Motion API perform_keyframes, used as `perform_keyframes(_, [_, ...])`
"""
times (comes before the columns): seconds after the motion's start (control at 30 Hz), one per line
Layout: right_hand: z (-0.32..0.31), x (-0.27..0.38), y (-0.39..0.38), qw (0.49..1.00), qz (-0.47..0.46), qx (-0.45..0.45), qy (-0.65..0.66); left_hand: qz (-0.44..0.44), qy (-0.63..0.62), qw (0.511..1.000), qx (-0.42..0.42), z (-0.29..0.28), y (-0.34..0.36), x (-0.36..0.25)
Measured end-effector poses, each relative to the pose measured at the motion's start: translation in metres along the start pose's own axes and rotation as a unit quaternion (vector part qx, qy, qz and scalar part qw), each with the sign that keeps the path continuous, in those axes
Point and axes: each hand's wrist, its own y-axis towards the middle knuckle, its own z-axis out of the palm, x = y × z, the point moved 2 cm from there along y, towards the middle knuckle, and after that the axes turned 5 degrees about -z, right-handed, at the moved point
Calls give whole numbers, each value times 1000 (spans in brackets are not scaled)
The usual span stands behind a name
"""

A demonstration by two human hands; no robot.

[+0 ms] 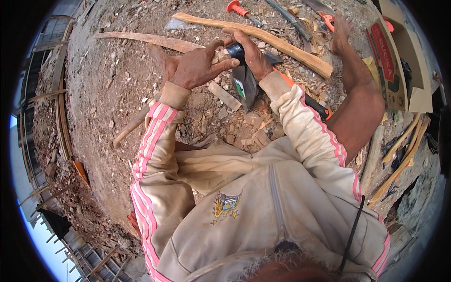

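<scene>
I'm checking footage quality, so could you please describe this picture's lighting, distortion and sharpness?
Head view: soft daylight with faint shadows, the sky very bright; head view: black corners, timber pole at left appearing bowed; head view: left hand and right hand reasonably sharp, hair at the lower edge softer.

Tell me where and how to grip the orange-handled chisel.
Best, I'd judge, by its orange handle, from above: it lies flat beyond the long wooden piece, steel shank pointing right and nearer, flared guard at the far end.
</scene>
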Motion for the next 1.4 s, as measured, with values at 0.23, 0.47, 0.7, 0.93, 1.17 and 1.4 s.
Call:
perform_keyframes(0.23, [-24, -3, -2, 997, -1, -76, 6, 17, -46, 999, -4, 7, -2, 22])
perform_keyframes(0.47, [-175, -45, -95, 693, 304, 181, -628, -12, -115, 993, 19, 21, 10, 74])
perform_keyframes(0.7, [-180, -38, -127, 839, 244, 110, -474, -21, -129, 991, 15, 17, 10, 74])
perform_keyframes(0.93, [-116, 15, -134, 939, 46, -15, -342, -52, -295, 953, 33, 26, 3, 90])
perform_keyframes(1.17, [-53, 2, -122, 977, 200, -67, 12, -39, -223, 974, 11, 22, 12, 79])
perform_keyframes(1.4, [-26, -8, -121, 975, 209, 39, -60, -40, -123, 992, -1, 17, 18, 73])
